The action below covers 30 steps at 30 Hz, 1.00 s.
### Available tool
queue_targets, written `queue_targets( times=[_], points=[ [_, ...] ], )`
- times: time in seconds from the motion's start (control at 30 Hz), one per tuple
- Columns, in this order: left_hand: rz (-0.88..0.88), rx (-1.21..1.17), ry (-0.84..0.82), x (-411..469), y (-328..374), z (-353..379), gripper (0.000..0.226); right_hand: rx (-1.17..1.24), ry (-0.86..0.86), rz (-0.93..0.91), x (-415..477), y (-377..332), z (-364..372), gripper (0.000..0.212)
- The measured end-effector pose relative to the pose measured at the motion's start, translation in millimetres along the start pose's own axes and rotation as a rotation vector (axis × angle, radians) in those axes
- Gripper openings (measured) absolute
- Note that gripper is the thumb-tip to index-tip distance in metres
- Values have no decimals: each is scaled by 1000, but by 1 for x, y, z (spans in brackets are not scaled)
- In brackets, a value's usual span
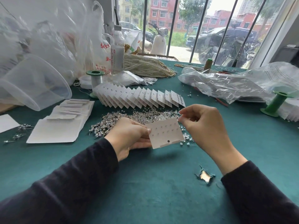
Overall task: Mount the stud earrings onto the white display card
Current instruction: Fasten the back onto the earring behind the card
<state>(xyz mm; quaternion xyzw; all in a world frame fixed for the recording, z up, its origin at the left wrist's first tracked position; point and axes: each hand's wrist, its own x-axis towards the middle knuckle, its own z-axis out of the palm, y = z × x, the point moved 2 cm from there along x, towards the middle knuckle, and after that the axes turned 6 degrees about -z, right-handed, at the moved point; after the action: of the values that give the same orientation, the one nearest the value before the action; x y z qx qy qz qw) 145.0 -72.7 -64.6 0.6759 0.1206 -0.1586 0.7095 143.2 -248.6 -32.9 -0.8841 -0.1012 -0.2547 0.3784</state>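
Note:
My left hand (129, 135) pinches the left edge of a white display card (165, 133), held tilted just above the green table, hang hole toward me. The card's rows of small holes look bare. My right hand (203, 125) is at the card's upper right corner, thumb and forefinger pinched together; something tiny may sit between them, but I cannot make it out. A heap of loose silver stud earrings (123, 118) lies right behind the card, and small clear backs (186, 139) are scattered under its right edge.
A fanned row of white cards (139, 96) lies beyond the heap. Blank cards sit stacked on a white sheet (56, 131) at left, by a tipped clear tub (32, 83). Green spools (275, 104), plastic bags (226, 84), pearl strands (145, 65), and a cloth tear (204, 176) at near right.

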Motion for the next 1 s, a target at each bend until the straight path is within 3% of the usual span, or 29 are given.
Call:
queue_targets(
  times=[0.13, 0.27, 0.6, 1.0],
  points=[
    [16, -4, 19, 0, -1, 5, 3, -37, 31, -101, -11, -18, 16, 7],
    [42, 20, 29, 2, -3, 6, 14, -12, -62, -168, -17, -24, 37, 7],
    [65, 42, 35, -2, -1, 8, 25, 63, -88, -124, -16, -13, 47, 13],
    [57, 75, 38, -5, 1, 8, 12, 102, -126, -127, -21, -9, 50, 27]
  ],
)
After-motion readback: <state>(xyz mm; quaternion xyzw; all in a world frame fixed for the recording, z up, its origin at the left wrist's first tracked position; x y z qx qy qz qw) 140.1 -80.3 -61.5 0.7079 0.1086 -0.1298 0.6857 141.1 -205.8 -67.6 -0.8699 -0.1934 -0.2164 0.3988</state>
